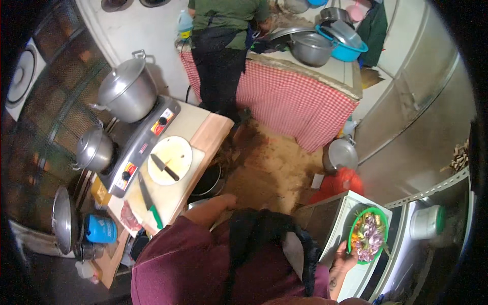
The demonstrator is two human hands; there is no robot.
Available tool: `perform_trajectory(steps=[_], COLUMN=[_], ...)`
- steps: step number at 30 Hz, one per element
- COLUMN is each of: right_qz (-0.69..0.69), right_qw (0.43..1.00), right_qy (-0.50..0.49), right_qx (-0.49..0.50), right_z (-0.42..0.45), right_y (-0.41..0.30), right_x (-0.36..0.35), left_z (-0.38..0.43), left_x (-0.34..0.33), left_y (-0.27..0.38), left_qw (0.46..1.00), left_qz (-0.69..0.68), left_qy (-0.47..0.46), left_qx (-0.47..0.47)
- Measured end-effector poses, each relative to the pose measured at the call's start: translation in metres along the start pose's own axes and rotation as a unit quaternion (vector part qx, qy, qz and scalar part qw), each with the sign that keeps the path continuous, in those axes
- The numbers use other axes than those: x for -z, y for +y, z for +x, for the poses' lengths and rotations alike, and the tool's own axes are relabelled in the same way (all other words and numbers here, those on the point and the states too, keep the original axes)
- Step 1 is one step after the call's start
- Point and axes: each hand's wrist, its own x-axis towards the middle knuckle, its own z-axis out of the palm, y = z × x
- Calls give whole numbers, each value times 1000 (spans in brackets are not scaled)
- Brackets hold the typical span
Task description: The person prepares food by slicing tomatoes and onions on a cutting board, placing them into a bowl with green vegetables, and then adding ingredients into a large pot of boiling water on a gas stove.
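At the right, my right hand (345, 257) grips the near left rim of a green plastic bowl (387, 228) on a white surface. Sliced purple onions (371, 238) and other cut vegetables fill the bowl. My left hand (228, 200) hangs low beside the counter, near a dark pot (207, 181); its fingers are too indistinct to read. On the left counter, a dark-handled knife (164, 167) lies on a round white plate (181, 148). A green-handled knife (146, 196) and a piece of raw meat (129, 216) lie on a cutting board (171, 206).
Lidded metal pots (129, 89) stand on a two-burner gas stove (143, 148). Another person (225, 49) stands at the far counter, which has a red checked curtain (289, 95). A red plastic bag (343, 185) and a metal pot (341, 154) are on the floor at right.
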Motion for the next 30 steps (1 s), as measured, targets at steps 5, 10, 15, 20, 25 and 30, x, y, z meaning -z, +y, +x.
perform_trajectory(steps=[5, 10, 15, 20, 25, 30], right_qz=[-1, -74, -104, -262, -440, -561], right_qw=[999, 997, 994, 953, 889, 785], right_qy=[-1, -10, -16, 3, -108, -256], right_qx=[49, -2, -31, -149, -69, 53], right_z=[-7, -21, -53, -84, -62, -20], right_y=[-9, 5, 22, 35, 63, 100], right_x=[0, -14, -38, -60, -63, -77], left_z=[-59, -41, -43, -28, 2, 60], left_x=[27, -23, -12, 4, -7, 32], left_y=[13, -27, 11, 46, 19, 17], left_qw=[994, 999, 994, 994, 996, 993], left_qz=[-105, -4, -95, 12, -59, -79], left_qy=[-15, 35, 42, -1, -25, -44], left_qx=[14, 29, 27, -105, -64, -72])
